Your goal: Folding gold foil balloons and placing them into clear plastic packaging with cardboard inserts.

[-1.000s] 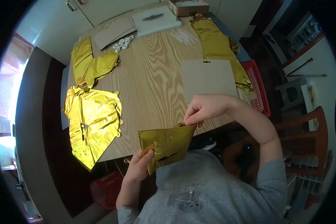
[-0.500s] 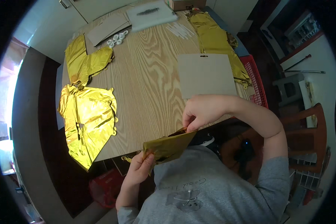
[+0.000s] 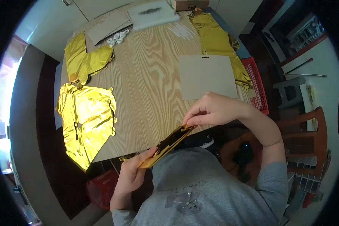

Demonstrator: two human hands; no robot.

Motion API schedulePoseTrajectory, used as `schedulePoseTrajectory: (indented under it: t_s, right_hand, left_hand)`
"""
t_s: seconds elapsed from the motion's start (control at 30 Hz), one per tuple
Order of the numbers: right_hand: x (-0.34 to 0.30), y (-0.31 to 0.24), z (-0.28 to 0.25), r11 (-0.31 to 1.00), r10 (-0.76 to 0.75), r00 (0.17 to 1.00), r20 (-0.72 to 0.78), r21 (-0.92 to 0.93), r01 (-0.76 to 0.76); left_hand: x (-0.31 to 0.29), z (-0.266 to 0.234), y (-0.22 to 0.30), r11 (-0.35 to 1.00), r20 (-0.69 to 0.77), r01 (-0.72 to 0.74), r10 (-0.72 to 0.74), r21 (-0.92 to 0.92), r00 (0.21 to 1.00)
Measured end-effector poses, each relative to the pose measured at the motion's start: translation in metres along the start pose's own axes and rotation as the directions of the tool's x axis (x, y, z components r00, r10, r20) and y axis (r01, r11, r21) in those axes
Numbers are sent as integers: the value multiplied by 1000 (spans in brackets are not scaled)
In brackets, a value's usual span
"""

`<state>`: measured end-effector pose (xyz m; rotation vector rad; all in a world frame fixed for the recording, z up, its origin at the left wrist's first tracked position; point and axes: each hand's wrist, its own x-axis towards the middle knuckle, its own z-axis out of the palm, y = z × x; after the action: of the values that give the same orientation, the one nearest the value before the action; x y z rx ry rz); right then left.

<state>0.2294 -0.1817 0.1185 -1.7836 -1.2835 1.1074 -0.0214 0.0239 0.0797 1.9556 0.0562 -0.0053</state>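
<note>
Close to my chest, at the table's near edge, I hold a folded, flat gold foil balloon point(image 3: 169, 144) slantwise. Its lower left end is pinched between the thumb and fingers of my left hand point(image 3: 133, 171). At the upper right end, the thumb and fingertips of my right hand point(image 3: 216, 111) close on the edge. The fold's upper side looks dark and partly parted; what lies inside cannot be made out. Beyond my right hand lies a pale grey card point(image 3: 207, 77) with a small slot at its top.
Flat gold foil balloons lie at the left point(image 3: 96, 107) and right point(image 3: 214, 34). At the back are grey cards point(image 3: 107, 28), small white rolls point(image 3: 118, 37), white sticks point(image 3: 182, 31) and a translucent packet point(image 3: 152, 18). A red basket point(image 3: 258, 88) stands right; a wooden chair point(image 3: 322, 132) is nearby.
The held foil balloon has tipped, so its broad gold face gives way to its top edge and dark fold. My right hand has risen slightly; my left has moved a little left and down.
</note>
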Motion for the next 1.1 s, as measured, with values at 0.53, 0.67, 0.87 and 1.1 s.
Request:
schedulePoseTrajectory:
  t_s: [0.53, 0.67, 0.87, 1.1]
  right_hand:
    - [-2, 2, 20, 949, -86, 995, -51, -307, 66]
    - [-1, -1, 16, 973, -13, 999, -53, -232, 0]
    - [0, -3, 23, 942, -41, 996, -84, -335, 11]
    - [2, -10, 23, 960, 48, 995, -87, -270, -70]
  left_hand:
    - [2, 6, 8, 987, -6, -114, 115, 116, 993]
    - [2, 7, 7, 981, -18, -135, 138, 139, 990]
    - [2, 8, 5, 981, -20, -145, 149, 131, 989]
    - [1, 7, 5, 977, -12, -159, 162, 142, 987]
